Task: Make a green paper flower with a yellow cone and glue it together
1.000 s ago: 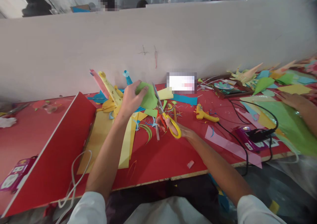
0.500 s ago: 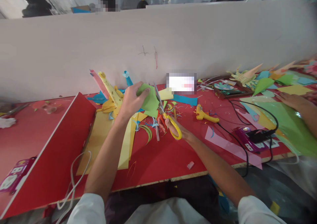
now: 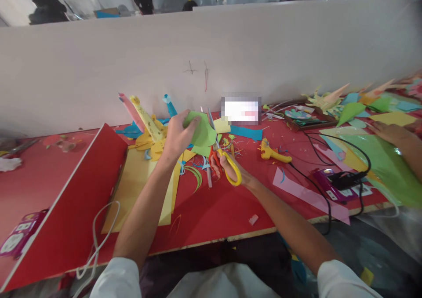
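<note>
My left hand (image 3: pixel 180 133) pinches a green paper piece (image 3: pixel 203 131) with a rounded edge, held above the table. Yellow-handled scissors (image 3: pixel 232 168) are in my right hand (image 3: pixel 219 162), their blades pointing up and away along the paper's right edge. Red-orange handles (image 3: pixel 214 157) show beside my right fingers; whether they belong to a second pair of scissors I cannot tell. Below lie thin paper offcuts (image 3: pixel 235 146) and curved green strips (image 3: pixel 195 177). Another green sheet (image 3: pixel 201 150) shows just under the held piece.
Rolled paper cones (image 3: pixel 147 118) stand at back left, near a red divider (image 3: pixel 75 192). To the right are a yellow glue gun (image 3: pixel 273 152), a pink strip (image 3: pixel 310 194), a purple power box (image 3: pixel 332 186) with black cables, and another person's hand (image 3: pixel 389 133) on green sheets.
The green paper has turned slightly and its right edge now looks rounder. The scissor blades have moved a little to the right and look closer together.
</note>
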The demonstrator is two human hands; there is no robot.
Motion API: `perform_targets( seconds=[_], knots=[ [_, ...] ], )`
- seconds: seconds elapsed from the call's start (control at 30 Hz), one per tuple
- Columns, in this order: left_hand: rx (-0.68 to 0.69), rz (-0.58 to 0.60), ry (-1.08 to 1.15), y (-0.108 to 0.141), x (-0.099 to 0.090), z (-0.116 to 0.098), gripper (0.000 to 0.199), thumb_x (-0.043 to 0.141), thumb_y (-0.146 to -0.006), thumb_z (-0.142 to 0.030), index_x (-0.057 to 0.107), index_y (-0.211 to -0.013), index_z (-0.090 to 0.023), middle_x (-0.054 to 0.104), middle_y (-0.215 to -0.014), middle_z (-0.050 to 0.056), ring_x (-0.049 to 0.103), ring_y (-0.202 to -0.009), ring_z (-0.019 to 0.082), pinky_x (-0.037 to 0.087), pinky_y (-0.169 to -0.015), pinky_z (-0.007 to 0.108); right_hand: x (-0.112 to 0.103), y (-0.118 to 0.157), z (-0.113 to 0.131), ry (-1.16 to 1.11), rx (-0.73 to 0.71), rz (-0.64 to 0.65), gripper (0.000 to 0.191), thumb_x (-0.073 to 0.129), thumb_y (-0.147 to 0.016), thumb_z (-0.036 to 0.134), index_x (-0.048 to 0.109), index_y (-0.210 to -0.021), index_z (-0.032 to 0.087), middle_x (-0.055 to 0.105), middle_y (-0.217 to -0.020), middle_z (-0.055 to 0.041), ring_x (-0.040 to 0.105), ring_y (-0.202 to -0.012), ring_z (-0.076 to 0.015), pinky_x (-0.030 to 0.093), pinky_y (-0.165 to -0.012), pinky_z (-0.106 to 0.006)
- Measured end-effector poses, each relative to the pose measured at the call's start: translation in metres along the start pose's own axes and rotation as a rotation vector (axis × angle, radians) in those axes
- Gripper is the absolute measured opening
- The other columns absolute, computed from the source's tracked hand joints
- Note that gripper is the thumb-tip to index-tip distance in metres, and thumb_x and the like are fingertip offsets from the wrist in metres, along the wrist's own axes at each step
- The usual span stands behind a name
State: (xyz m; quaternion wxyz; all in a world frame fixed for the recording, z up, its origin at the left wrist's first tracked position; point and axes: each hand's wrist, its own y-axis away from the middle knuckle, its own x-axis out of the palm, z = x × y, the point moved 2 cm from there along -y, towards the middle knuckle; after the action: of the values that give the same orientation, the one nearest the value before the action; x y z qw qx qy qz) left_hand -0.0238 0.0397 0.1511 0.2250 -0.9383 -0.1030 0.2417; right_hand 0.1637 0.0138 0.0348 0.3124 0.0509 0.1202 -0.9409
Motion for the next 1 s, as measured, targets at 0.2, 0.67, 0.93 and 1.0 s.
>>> perform_targets(
  seconds=[0.2,0.67,0.93,1.0],
  knots=[
    [-0.012,-0.011,0.016,0.001,0.002,-0.002,0.033,0.064,-0.091,-0.031,0.039,-0.070,-0.023,0.036,-0.065,-0.003,0.034,-0.061,0.012,0.027,-0.053,0.028,0.002,-0.001,-0.006,-0.128,-0.017,0.004,0.083,0.034,-0.084,0.104,0.051,-0.074,0.023,0.048,-0.059,0.0039,0.049,-0.049,-0.0114,0.046,-0.051,-0.027],
    [-0.017,-0.051,0.060,0.001,0.003,0.008,0.038,0.066,-0.094,-0.031,0.038,-0.069,-0.022,0.031,-0.065,-0.003,0.030,-0.059,0.012,0.024,-0.052,0.028,0.006,-0.006,-0.019,-0.317,-0.012,-0.105,0.077,0.054,-0.080,0.100,0.050,-0.070,0.024,0.045,-0.052,0.0073,0.042,-0.037,-0.0091,0.037,-0.037,-0.025],
    [0.259,-0.060,0.086,0.000,0.002,0.005,0.004,0.067,-0.097,-0.027,0.067,-0.097,-0.023,0.065,-0.085,0.001,0.060,-0.079,0.015,0.050,-0.069,0.028,-0.004,-0.008,-0.004,-0.387,-0.095,-0.254,0.069,0.067,-0.083,0.090,0.050,-0.071,0.025,0.047,-0.052,0.0072,0.044,-0.040,-0.0088,0.038,-0.040,-0.025],
    [0.393,0.014,0.064,0.001,0.004,-0.001,0.005,0.069,-0.095,-0.021,0.071,-0.099,-0.023,0.070,-0.098,0.004,0.066,-0.094,0.017,0.057,-0.085,0.033,-0.008,-0.010,-0.004,-0.398,-0.116,-0.287,0.067,0.069,-0.085,0.087,0.050,-0.072,0.025,0.050,-0.054,0.0068,0.044,-0.041,-0.0085,0.039,-0.041,-0.025]
  ],
)
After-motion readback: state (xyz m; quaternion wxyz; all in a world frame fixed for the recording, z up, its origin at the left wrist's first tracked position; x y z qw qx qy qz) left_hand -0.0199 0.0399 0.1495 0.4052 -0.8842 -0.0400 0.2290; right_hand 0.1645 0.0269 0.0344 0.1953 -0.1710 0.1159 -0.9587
